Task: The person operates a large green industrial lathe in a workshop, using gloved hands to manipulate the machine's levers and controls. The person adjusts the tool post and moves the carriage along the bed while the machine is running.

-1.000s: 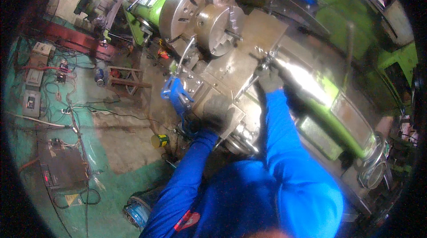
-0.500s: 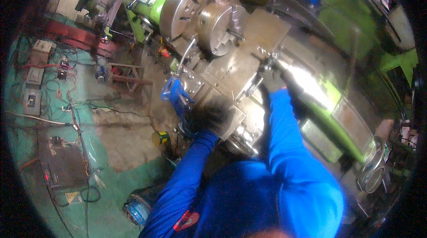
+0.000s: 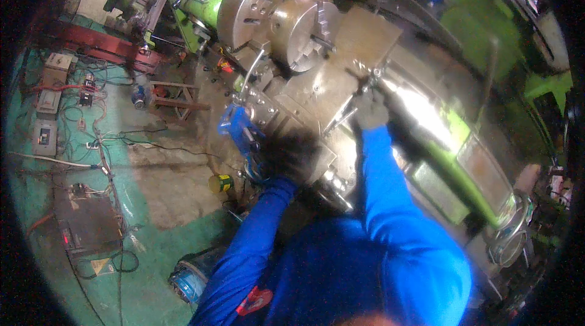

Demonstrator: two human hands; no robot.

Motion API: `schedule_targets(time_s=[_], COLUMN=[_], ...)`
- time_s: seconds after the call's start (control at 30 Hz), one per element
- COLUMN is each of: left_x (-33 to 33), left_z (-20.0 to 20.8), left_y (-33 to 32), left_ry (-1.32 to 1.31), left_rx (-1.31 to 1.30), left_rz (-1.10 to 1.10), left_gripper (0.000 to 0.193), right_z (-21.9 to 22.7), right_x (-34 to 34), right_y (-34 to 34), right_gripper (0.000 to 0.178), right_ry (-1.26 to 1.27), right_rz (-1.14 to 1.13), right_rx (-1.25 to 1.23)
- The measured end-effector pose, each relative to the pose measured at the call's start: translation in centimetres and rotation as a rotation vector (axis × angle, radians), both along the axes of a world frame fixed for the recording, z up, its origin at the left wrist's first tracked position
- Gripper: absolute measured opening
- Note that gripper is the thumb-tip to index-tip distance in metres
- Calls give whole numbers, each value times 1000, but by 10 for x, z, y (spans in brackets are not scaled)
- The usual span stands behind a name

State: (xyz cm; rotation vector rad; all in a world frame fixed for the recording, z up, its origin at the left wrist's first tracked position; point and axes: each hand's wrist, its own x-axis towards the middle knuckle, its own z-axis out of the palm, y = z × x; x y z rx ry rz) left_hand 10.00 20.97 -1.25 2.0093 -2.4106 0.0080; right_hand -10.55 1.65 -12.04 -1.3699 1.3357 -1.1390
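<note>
A large lathe fills the middle of the view, with a three-jaw chuck [image 3: 294, 36] mounted on a wide slotted faceplate [image 3: 244, 6]. My left hand [image 3: 287, 154], in a dark glove, is over the near left part of the carriage, beside a blue bracket-like part [image 3: 234, 124]; its fingers are dark and smeared. My right hand [image 3: 370, 111], in a grey glove, reaches to a small metal fitting with a short arm [image 3: 373, 76] by the shiny cylinder [image 3: 414, 106]. Its fingertips blend into the metal, so their grip is unclear. A slim rod [image 3: 339, 121] lies left of that hand.
A curved white hose [image 3: 253, 73] rises beside the chuck. On the left, electrical boxes [image 3: 47, 102] and cables lie on the green floor [image 3: 143, 271]. A yellow-and-green can [image 3: 220, 183] stands below the carriage. Green machine casing [image 3: 469, 192] runs along the right.
My right hand has shifted slightly left and back toward me, beside the metal fitting. My left hand stays over the carriage, with its fingers still blurred. The whole view has tilted a little.
</note>
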Motion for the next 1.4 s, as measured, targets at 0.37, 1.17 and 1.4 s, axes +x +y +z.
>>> schedule_targets(time_s=[0.37, 1.17, 1.4], left_x=[11, 7, 1], left_z=[-1, -17, -24], left_y=[17, 5, 14], left_ry=[-128, 141, 125], left_rx=[-43, 227, -50], left_rz=[-51, 258, 229], left_gripper=[51, 50, 52], right_z=[-7, 101, 42], right_x=[28, 22, 10], right_y=[-19, -23, -31], right_gripper=[29, 53, 39], right_ry=[43, 731, 343], right_rz=[153, 214, 441], right_rx=[100, 424, 188])
